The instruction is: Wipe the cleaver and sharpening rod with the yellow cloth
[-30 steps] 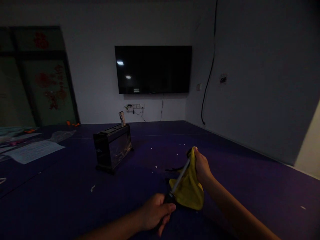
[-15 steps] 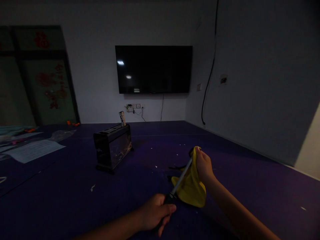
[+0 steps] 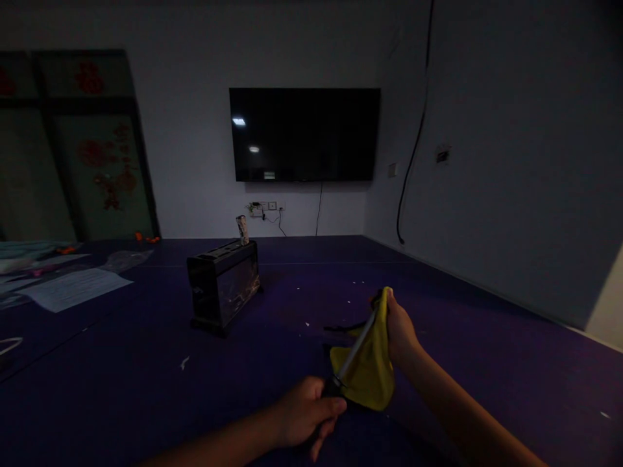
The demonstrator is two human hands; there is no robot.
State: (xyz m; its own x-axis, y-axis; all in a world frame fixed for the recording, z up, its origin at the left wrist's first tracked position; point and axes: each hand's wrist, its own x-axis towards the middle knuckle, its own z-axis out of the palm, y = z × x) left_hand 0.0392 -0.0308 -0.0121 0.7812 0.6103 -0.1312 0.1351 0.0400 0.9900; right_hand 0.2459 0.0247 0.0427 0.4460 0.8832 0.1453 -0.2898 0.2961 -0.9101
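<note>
My left hand is closed round the dark handle of a knife whose pale blade slants up and to the right. My right hand pinches a yellow cloth against the upper end of the blade, and the cloth hangs down behind it. Both hands are low in the middle of the view, above a dark purple surface. A black knife block with one light handle sticking out of its top stands further back to the left.
Papers and small items lie at the far left. A black television hangs on the back wall above wall sockets. A cable runs down the right wall. Small white scraps dot the surface.
The cloth in my right hand has slid a little along the blade near its tip. The view has shifted slightly, so everything sits a bit further right.
</note>
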